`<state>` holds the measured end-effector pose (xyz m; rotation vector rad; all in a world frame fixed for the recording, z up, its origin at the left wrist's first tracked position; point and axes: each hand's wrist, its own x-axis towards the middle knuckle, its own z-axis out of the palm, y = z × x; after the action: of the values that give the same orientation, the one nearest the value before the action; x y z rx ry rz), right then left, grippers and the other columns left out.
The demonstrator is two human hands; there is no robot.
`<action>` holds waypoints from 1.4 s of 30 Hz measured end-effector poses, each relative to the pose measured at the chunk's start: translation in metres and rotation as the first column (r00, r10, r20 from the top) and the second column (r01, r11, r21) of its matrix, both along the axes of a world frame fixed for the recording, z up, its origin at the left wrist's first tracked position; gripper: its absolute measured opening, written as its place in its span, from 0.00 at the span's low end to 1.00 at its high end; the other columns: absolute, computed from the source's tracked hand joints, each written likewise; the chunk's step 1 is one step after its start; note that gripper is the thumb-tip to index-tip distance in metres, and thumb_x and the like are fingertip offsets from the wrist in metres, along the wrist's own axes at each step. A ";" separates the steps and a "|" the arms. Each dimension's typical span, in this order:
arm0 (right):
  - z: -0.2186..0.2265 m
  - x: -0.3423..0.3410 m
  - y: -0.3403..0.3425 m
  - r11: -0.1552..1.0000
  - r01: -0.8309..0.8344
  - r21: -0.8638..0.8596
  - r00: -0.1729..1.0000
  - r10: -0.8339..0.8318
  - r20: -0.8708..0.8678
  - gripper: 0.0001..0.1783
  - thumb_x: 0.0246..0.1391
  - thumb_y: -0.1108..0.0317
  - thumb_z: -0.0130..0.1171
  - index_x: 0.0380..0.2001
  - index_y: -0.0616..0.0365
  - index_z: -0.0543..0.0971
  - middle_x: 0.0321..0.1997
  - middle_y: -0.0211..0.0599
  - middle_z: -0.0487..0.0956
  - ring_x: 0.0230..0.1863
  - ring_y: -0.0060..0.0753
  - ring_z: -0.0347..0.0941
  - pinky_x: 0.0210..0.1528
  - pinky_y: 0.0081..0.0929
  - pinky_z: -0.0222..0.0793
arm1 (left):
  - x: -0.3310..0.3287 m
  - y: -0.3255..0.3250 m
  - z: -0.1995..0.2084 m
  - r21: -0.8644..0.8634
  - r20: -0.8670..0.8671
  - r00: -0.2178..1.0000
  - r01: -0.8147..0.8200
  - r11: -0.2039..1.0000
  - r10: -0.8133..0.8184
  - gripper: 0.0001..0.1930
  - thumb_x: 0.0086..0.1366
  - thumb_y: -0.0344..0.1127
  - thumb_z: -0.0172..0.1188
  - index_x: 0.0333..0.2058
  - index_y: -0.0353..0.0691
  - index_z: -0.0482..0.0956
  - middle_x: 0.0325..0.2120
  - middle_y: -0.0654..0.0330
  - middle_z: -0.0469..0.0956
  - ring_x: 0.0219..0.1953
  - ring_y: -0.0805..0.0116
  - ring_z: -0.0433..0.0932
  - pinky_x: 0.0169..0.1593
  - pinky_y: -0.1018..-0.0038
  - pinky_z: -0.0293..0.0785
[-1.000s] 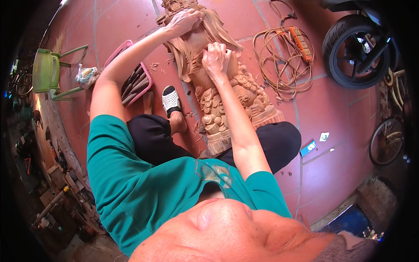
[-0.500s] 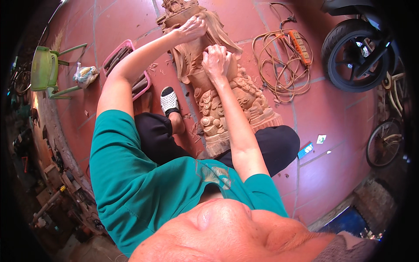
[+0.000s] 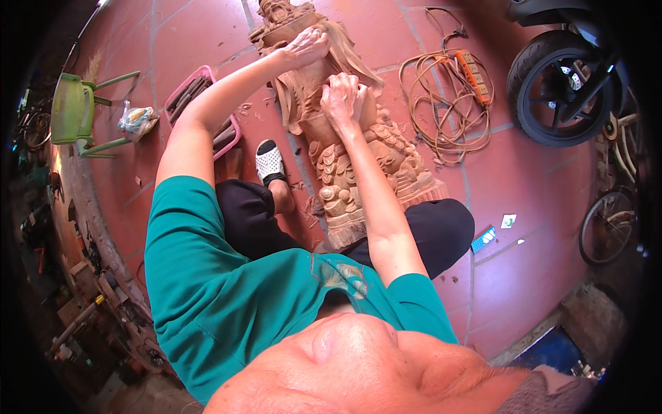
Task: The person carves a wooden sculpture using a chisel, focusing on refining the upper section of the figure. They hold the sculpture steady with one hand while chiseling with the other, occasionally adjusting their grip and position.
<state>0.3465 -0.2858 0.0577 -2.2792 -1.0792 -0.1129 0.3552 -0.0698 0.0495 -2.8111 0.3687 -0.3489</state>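
Note:
A carved wooden statue (image 3: 376, 159) lies on the tiled floor between my legs. Its bearded head points away from me, and its base with rounded carvings is closest to me. My left hand (image 3: 307, 48) is at the statue's chest, fingers bent and drawn together. Lower on the robe rests my right hand (image 3: 343, 98), closed, knuckles up. Whatever either hand grips, if anything, is hidden under the fingers.
Left of the statue is a pink basket (image 3: 231, 138) of carving tools, with a plastic bag (image 3: 138, 121) and a green chair (image 3: 72, 110) beyond. At right lie a coiled cable (image 3: 441, 141), an orange power strip (image 3: 473, 76) and a blue packet (image 3: 484, 239), near a motorbike wheel (image 3: 527, 90).
Both hands stay at nearly the same places on the statue, with only slight shifts. The whole view has moved a little.

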 end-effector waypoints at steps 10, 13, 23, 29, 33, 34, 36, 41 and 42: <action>-0.002 0.002 -0.004 1.000 0.013 0.013 1.000 -0.013 -0.003 0.07 0.51 0.64 0.59 0.31 0.54 0.80 0.40 0.37 0.79 0.49 0.41 0.70 0.51 0.45 0.59 | -0.028 0.006 0.008 -0.199 -0.368 0.912 -0.265 0.944 0.179 0.04 0.50 0.27 0.57 0.23 0.32 0.79 0.23 0.47 0.79 0.32 0.51 0.81 0.37 0.58 0.75; -0.001 0.003 -0.005 1.000 0.025 -0.009 0.999 -0.025 0.020 0.07 0.51 0.65 0.58 0.31 0.55 0.80 0.40 0.37 0.78 0.49 0.41 0.70 0.51 0.45 0.60 | -0.023 0.004 0.013 -0.255 -0.312 0.931 -0.272 0.928 0.187 0.08 0.57 0.29 0.56 0.32 0.31 0.80 0.31 0.47 0.80 0.38 0.50 0.80 0.43 0.58 0.74; -0.003 0.004 -0.004 1.000 0.012 -0.002 1.000 -0.012 -0.018 0.08 0.51 0.64 0.58 0.32 0.55 0.80 0.40 0.37 0.78 0.50 0.41 0.70 0.51 0.46 0.60 | -0.007 -0.025 -0.005 0.238 -0.215 0.964 -0.103 0.966 0.155 0.08 0.57 0.28 0.55 0.31 0.30 0.79 0.36 0.48 0.77 0.42 0.51 0.79 0.45 0.58 0.74; 0.000 0.004 -0.004 1.000 0.010 -0.013 1.000 -0.010 -0.011 0.08 0.51 0.64 0.59 0.32 0.55 0.80 0.40 0.37 0.78 0.50 0.40 0.70 0.51 0.46 0.60 | -0.021 0.000 0.009 -0.269 -0.374 0.904 -0.320 0.908 0.208 0.06 0.52 0.25 0.55 0.25 0.32 0.81 0.24 0.47 0.79 0.31 0.48 0.81 0.35 0.56 0.74; -0.004 0.002 -0.002 1.000 0.026 0.013 1.000 -0.026 0.002 0.07 0.51 0.64 0.59 0.31 0.55 0.80 0.39 0.37 0.78 0.49 0.40 0.71 0.51 0.45 0.60 | -0.049 0.019 0.010 -0.467 -0.352 0.897 -0.416 0.780 0.267 0.09 0.62 0.32 0.54 0.32 0.37 0.82 0.29 0.48 0.82 0.32 0.44 0.81 0.36 0.56 0.75; -0.001 0.002 -0.002 1.000 0.024 0.003 1.000 -0.024 -0.005 0.07 0.51 0.64 0.59 0.31 0.55 0.80 0.39 0.37 0.78 0.49 0.40 0.71 0.51 0.45 0.60 | -0.054 0.014 0.008 -0.556 -0.237 0.934 -0.356 0.751 0.267 0.09 0.63 0.34 0.54 0.35 0.37 0.81 0.29 0.48 0.82 0.32 0.45 0.81 0.36 0.55 0.75; 0.003 0.000 -0.002 1.000 0.020 -0.008 1.000 -0.020 -0.020 0.07 0.51 0.65 0.58 0.31 0.55 0.80 0.39 0.37 0.79 0.49 0.40 0.71 0.51 0.44 0.60 | -0.054 0.006 0.004 -0.603 -0.115 0.957 -0.280 0.747 0.266 0.12 0.67 0.41 0.55 0.40 0.39 0.79 0.31 0.48 0.82 0.35 0.47 0.81 0.37 0.56 0.75; 0.002 0.001 -0.001 0.999 0.018 -0.031 1.000 -0.018 -0.018 0.07 0.52 0.65 0.58 0.32 0.55 0.81 0.40 0.37 0.79 0.49 0.40 0.71 0.51 0.45 0.60 | -0.029 -0.018 -0.008 -0.463 -0.134 0.931 -0.361 0.809 0.339 0.10 0.65 0.36 0.54 0.37 0.33 0.75 0.31 0.43 0.81 0.37 0.46 0.82 0.36 0.55 0.77; 0.003 0.001 -0.001 0.999 0.016 -0.040 1.000 -0.017 -0.017 0.07 0.52 0.64 0.58 0.32 0.55 0.81 0.40 0.37 0.79 0.49 0.40 0.71 0.51 0.45 0.60 | -0.026 -0.016 -0.013 -0.428 -0.110 0.933 -0.356 0.831 0.343 0.10 0.65 0.34 0.53 0.37 0.32 0.74 0.31 0.43 0.81 0.36 0.44 0.82 0.36 0.55 0.77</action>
<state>0.3473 -0.2870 0.0608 -2.3203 -1.0626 -0.0785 0.3288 -0.0854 0.0364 -3.2414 -0.2654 -0.3423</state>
